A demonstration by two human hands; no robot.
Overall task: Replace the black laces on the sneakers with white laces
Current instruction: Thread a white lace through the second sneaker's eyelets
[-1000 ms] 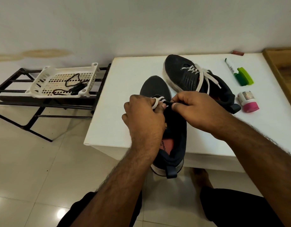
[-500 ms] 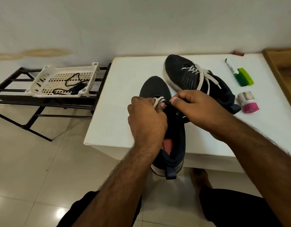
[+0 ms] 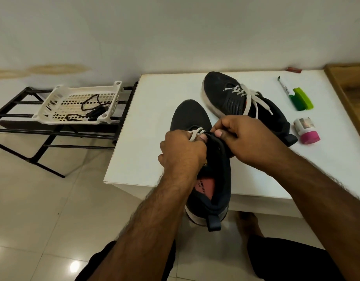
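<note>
I see my left hand (image 3: 182, 148) curled over the throat of the near dark fabric sneaker (image 3: 197, 142), its grip closed around a loop of flat white lace (image 3: 195, 133) just behind the toe. My right hand (image 3: 241, 135) pinches the dark upper edge of the same sneaker, thumb and fingers closed tight on the fabric, touching the left hand's fingertips. This shoe lies lengthwise on the white tabletop (image 3: 154, 126), toe pointing away, its heel and pull tab hanging past the near edge; a pink insole shows inside.

The second dark sneaker with a white sole (image 3: 227, 98) sits farther back and to the right on the tabletop, fully threaded with white laces whose loose ends trail over its side. Right of it lie a white marker pen with a green cap (image 3: 285, 89), a lime green plastic clip (image 3: 302, 99) and a small jar with a pink lid (image 3: 307, 132).

Off to the left, a white perforated plastic basket (image 3: 53, 102) rests on a black metal rack (image 3: 16, 130), holding the black laces (image 3: 91, 110).
</note>
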